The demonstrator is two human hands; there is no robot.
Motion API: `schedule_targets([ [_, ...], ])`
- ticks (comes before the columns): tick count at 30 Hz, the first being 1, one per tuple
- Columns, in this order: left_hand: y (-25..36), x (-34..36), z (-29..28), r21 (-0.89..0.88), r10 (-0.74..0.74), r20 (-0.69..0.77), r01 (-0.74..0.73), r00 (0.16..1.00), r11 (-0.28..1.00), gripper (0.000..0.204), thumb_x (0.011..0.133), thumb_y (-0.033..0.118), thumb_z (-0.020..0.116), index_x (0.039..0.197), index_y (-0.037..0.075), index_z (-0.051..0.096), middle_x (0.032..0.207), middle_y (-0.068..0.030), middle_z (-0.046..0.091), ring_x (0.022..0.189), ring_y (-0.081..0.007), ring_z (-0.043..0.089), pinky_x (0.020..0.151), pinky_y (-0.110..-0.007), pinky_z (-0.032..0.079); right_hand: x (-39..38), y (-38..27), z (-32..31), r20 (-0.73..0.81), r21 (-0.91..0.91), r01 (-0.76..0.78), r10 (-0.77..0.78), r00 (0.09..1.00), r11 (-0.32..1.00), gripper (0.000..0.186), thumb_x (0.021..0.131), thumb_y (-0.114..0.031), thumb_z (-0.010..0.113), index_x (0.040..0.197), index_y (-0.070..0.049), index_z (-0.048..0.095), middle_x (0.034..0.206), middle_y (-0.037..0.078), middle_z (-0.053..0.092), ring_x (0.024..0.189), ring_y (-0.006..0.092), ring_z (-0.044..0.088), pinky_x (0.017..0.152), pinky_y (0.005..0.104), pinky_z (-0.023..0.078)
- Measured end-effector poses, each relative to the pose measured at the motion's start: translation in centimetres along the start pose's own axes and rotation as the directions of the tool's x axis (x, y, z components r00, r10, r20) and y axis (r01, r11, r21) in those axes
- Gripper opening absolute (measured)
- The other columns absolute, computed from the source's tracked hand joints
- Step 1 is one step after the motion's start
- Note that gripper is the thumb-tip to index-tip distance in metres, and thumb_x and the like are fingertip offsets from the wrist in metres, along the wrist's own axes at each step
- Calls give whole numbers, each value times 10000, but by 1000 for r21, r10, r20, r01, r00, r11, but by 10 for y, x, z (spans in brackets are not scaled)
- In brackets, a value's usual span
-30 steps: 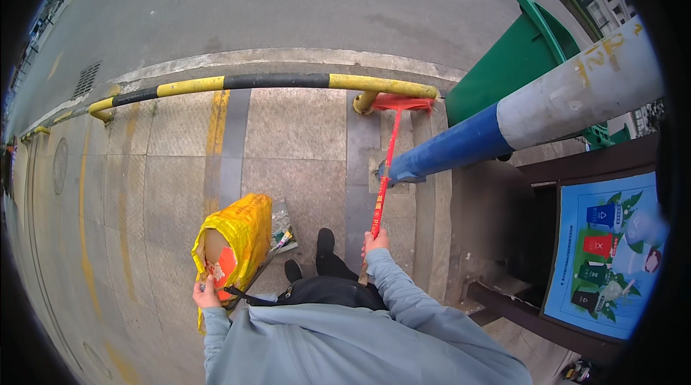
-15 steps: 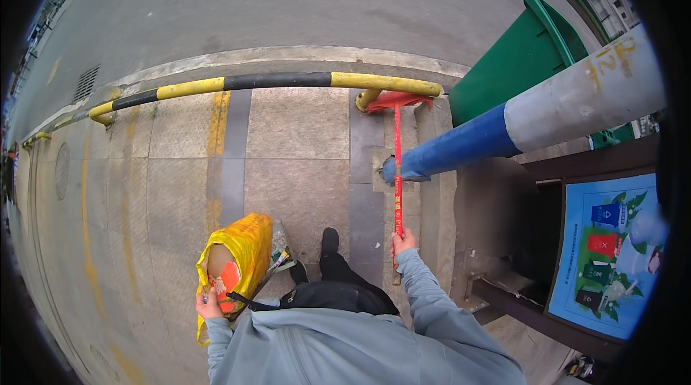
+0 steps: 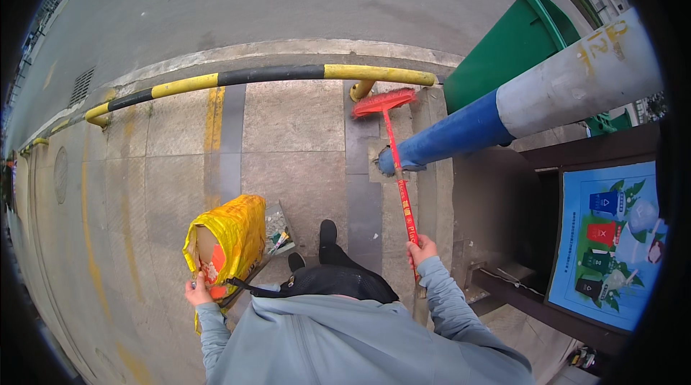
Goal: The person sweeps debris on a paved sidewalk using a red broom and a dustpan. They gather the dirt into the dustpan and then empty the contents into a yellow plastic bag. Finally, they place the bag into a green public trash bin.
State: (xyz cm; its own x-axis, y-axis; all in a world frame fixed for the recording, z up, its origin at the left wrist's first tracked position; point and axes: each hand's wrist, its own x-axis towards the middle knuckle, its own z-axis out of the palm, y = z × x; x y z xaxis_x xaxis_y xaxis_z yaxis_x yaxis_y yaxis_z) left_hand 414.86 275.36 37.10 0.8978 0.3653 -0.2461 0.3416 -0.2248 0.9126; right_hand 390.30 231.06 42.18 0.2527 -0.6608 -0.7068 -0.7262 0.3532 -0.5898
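My right hand [image 3: 423, 250] is closed around the red handle of a broom [image 3: 400, 187]. The broom's red head [image 3: 384, 102] rests on the paving by the foot of the striped rail, left of the blue and white pole. At lower left, my left hand [image 3: 197, 291] grips the edge of a yellow plastic bag [image 3: 245, 230]. The bag's mouth gapes, showing a brownish surface and orange-red pieces inside. Beside the bag lies a grey dustpan [image 3: 284, 227] with bits of litter in it; its handle is hidden from sight.
A yellow and black rail [image 3: 270, 75] runs across ahead, with the kerb and road beyond. To the right are a blue and white pole [image 3: 461, 129], a green wheeled bin [image 3: 511, 54] and a dark frame with a blue sign board [image 3: 608, 241]. My shoes stand between bag and broom.
The broom's head has come left, out from under the rail, and its handle now slants. My right hand has shifted right. The bag has moved slightly left, baring more of the dustpan.
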Motion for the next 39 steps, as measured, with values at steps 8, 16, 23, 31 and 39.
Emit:
schedule_targets([
  [8,44,33,45,62,121,38,-123,992,990,198,651,136,626,654,9,475,559,30,423,475,-50,352,413,-200,316,28,18,34,-197,-404,-6,-80,977,915,386,672,-220,552,984,-29,429,787,198,542,746,336,528,689,380,411],
  [16,81,89,111,86,159,268,-188,950,978,171,658,120,618,669,8,489,562,39,429,493,-46,350,436,-187,316,-30,36,48,-259,-136,77,-110,960,988,354,702,-118,521,1030,-40,416,537,66,510,387,132,476,361,272,398],
  [23,108,133,179,-36,166,518,-172,839,984,169,650,103,619,626,28,469,566,38,416,497,-48,342,442,-191,312,-29,-27,22,-271,-59,14,-30,962,998,277,737,-104,471,1006,-55,428,521,34,461,354,98,413,309,245,347],
  [31,116,190,220,-64,166,671,-166,723,984,184,639,96,630,606,44,457,556,42,413,486,-45,333,432,-187,300,-38,-74,46,104,509,-257,238,966,821,221,776,-182,429,980,-100,412,515,-4,358,361,73,321,315,221,302],
  [39,138,194,253,-9,176,749,-256,639,967,241,638,102,629,545,57,411,522,42,391,470,-50,324,428,-197,301,-192,-84,100,336,730,-313,79,938,607,341,792,-167,417,1104,-48,347,542,-30,310,383,31,291,330,171,251],
])
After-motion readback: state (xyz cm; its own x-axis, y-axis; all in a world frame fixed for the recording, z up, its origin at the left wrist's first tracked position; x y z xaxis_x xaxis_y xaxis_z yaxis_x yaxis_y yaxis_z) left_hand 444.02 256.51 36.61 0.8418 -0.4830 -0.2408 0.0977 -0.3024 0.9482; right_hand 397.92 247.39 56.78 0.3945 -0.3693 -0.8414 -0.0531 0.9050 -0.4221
